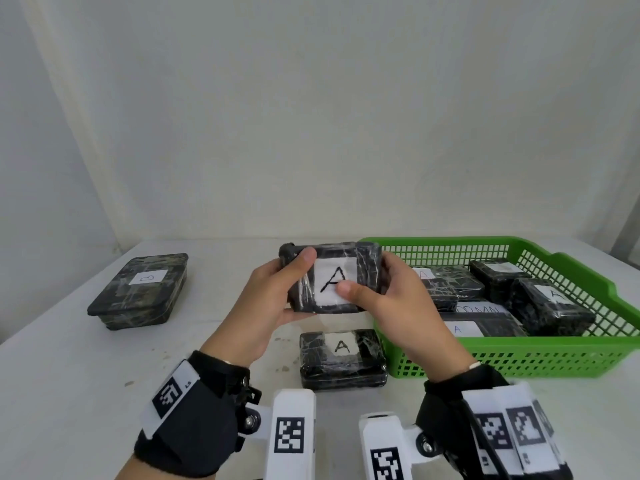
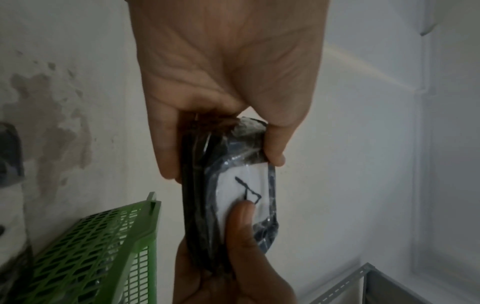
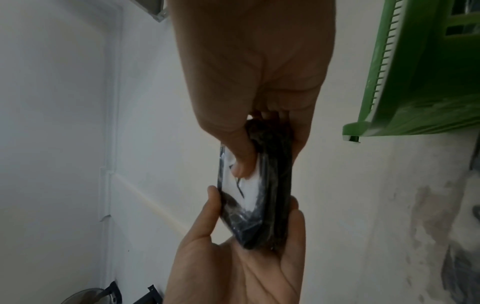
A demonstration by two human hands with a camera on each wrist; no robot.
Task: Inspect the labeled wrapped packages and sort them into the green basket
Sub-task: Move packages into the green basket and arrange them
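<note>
Both hands, left hand and right hand, are gripping the A package, inspecting; next, it is going to the green basket at three o'clock.

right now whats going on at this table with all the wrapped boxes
A person holds a black plastic-wrapped package with a white label marked A up in both hands, left hand and right hand, label facing them. A second black wrapped package marked A lies on the white table beside the green plastic basket, which already holds several wrapped packages. A camouflage-patterned wrapped box marked B sits apart on the left.
</note>
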